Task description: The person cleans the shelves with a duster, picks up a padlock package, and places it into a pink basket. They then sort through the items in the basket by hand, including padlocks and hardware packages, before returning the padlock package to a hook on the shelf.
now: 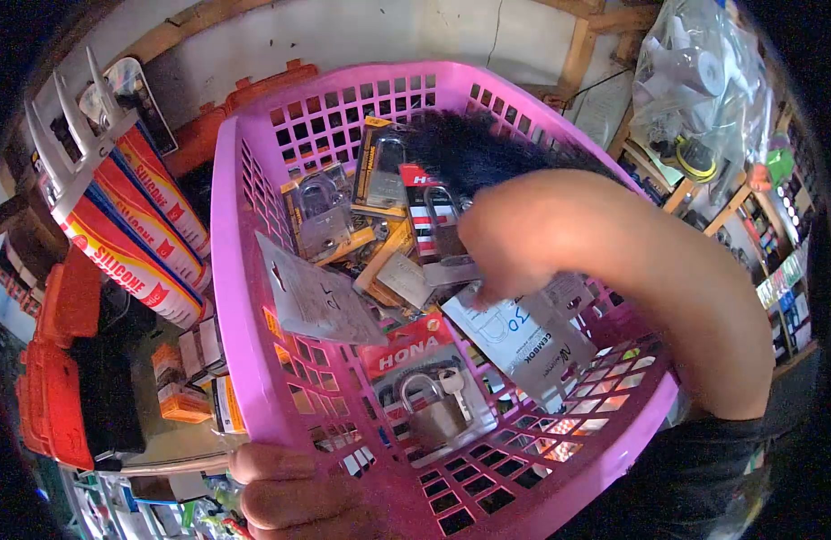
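A pink plastic basket [225, 270] with lattice sides stands tilted before me. My left hand [294, 490] grips its near left rim, fingers curled over the edge. My right hand [514, 234] reaches into it from the right, bent downward with its fingers curled and largely hidden. One fingertip touches the upper edge of a white padlock package [528, 346] marked "Gembok". Nearby lie a red-topped HONA padlock pack [424, 387], a clear-packed padlock [321, 211], another padlock pack [379, 171] and a clear plastic packet [316, 292]. A dark furry thing [456, 148] sits at the back.
Several silicone tubes [132, 261] with pale nozzles stand to the left. Below them are small orange-and-white boxes [181, 387] and an orange case [51, 387]. A clear plastic bag [699, 72] hangs at upper right, near wooden shelves [722, 202] of goods.
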The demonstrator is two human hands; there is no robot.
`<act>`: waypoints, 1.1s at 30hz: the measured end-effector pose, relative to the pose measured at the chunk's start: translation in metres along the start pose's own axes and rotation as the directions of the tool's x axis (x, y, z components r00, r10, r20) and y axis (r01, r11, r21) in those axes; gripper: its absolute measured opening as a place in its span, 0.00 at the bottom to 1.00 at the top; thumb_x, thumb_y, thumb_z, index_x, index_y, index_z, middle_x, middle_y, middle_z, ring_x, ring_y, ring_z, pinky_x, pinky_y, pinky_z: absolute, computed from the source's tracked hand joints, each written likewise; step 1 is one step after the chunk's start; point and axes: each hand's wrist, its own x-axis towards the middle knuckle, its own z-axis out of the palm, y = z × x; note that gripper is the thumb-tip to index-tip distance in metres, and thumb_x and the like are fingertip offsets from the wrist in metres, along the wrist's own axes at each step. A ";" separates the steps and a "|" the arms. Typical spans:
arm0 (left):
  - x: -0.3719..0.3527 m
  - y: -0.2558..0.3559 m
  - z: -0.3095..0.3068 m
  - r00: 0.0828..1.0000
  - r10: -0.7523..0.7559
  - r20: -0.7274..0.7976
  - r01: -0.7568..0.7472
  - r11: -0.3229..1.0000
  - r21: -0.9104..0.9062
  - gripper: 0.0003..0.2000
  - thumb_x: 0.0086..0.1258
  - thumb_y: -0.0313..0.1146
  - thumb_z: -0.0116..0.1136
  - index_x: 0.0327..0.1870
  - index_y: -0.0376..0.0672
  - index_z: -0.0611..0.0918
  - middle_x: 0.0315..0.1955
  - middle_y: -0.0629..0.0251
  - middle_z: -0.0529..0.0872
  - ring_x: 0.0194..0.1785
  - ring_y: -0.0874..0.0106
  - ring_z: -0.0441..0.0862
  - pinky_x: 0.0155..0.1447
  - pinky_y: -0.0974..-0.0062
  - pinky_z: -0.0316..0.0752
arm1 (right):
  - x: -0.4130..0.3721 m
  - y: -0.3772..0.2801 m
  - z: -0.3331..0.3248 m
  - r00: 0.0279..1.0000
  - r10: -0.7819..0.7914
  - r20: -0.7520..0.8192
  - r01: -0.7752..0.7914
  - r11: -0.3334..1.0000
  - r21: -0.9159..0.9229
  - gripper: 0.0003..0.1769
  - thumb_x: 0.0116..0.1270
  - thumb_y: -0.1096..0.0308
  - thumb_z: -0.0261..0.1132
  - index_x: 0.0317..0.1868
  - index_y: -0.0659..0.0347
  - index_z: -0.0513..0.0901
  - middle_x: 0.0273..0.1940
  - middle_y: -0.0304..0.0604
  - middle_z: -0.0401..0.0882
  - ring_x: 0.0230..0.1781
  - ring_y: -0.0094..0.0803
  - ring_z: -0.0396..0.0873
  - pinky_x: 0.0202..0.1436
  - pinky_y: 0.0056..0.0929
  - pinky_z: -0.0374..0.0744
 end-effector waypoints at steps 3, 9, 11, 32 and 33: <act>0.000 0.000 0.004 0.999 -0.001 -0.040 0.001 1.000 0.002 0.17 0.68 0.44 0.33 0.24 0.49 0.75 0.21 0.74 0.69 0.30 0.74 0.67 0.40 0.68 0.66 | -0.004 -0.017 0.007 0.989 -0.007 0.150 0.002 0.999 0.036 0.18 0.54 0.52 0.61 0.37 0.55 0.85 0.40 0.47 0.81 0.40 0.42 0.78 0.43 0.42 0.76; 0.000 0.000 0.000 0.999 -0.018 -0.038 0.018 1.000 -0.023 0.19 0.69 0.44 0.29 0.25 0.51 0.76 0.21 0.75 0.69 0.31 0.74 0.69 0.42 0.66 0.66 | -0.006 -0.023 0.032 0.996 -0.060 -0.067 0.064 0.995 0.071 0.16 0.51 0.53 0.63 0.33 0.57 0.84 0.35 0.48 0.81 0.36 0.45 0.78 0.38 0.42 0.77; 0.001 0.000 -0.002 1.000 -0.006 -0.005 0.006 1.000 0.000 0.19 0.69 0.43 0.29 0.26 0.51 0.76 0.21 0.75 0.70 0.31 0.74 0.69 0.41 0.67 0.66 | -0.010 -0.004 0.048 0.839 -0.195 -0.508 0.339 0.918 0.207 0.13 0.48 0.60 0.63 0.28 0.60 0.84 0.28 0.49 0.81 0.30 0.45 0.79 0.33 0.40 0.77; 0.003 -0.003 -0.014 0.990 0.014 0.142 -0.008 0.999 -0.041 0.16 0.69 0.46 0.35 0.28 0.51 0.75 0.24 0.74 0.71 0.33 0.73 0.70 0.46 0.65 0.67 | -0.038 0.010 -0.026 0.997 0.031 -0.076 -0.031 1.000 0.003 0.11 0.49 0.72 0.55 0.32 0.66 0.81 0.30 0.57 0.79 0.33 0.49 0.78 0.37 0.43 0.75; 0.002 -0.002 -0.013 0.990 0.013 0.143 -0.008 0.999 -0.042 0.16 0.69 0.46 0.35 0.28 0.51 0.75 0.24 0.74 0.71 0.33 0.73 0.70 0.46 0.65 0.67 | -0.037 0.007 -0.028 0.989 -0.110 -0.095 0.113 0.993 0.017 0.11 0.52 0.70 0.56 0.32 0.67 0.80 0.29 0.57 0.78 0.32 0.50 0.77 0.36 0.42 0.74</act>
